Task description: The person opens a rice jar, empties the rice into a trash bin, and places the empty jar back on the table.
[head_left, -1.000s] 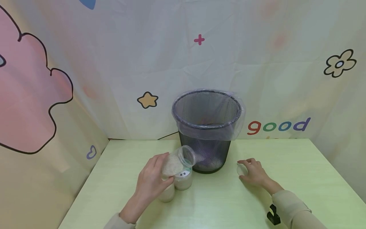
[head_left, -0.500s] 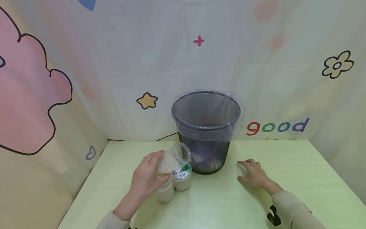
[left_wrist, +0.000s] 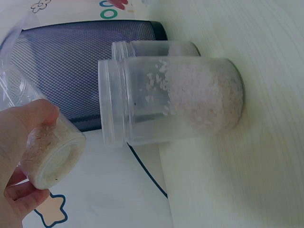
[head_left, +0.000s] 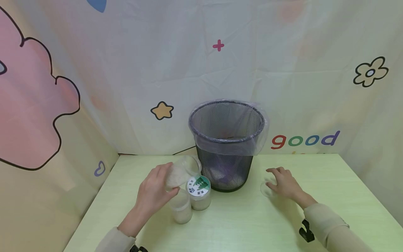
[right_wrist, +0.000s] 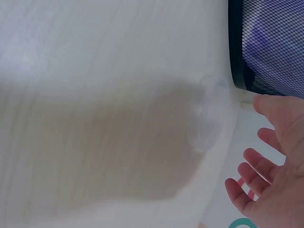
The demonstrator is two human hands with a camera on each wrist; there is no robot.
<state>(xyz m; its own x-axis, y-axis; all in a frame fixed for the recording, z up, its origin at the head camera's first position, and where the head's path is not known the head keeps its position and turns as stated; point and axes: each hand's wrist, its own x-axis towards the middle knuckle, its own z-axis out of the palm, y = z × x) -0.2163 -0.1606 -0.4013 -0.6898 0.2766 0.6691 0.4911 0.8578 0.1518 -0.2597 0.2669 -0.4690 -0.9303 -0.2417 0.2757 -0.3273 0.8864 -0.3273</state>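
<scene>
My left hand [head_left: 154, 190] grips a clear plastic jar [head_left: 179, 171] partly filled with rice. The jar is tilted, its mouth toward the bin, and its base shows in the left wrist view. Below it stand two more jars of rice: a near jar [left_wrist: 175, 99] and, beside the bin, a jar with a white and green label [head_left: 199, 186] on top. At the right, a clear round lid [right_wrist: 208, 114] lies flat on the table. My right hand [head_left: 288, 185] is just above the lid, fingers spread and holding nothing.
A dark mesh bin [head_left: 225, 171] lined with a thin clear bag [head_left: 262, 140] stands behind the jars, close to the patterned cloth backdrop [head_left: 132, 77]. The pale green table [head_left: 233, 224] runs to the backdrop's foot.
My left hand has drawn the tilted jar leftward, uncovering the labelled jar top. My right hand has let go of the clear lid, which now lies flat, and lifted slightly.
</scene>
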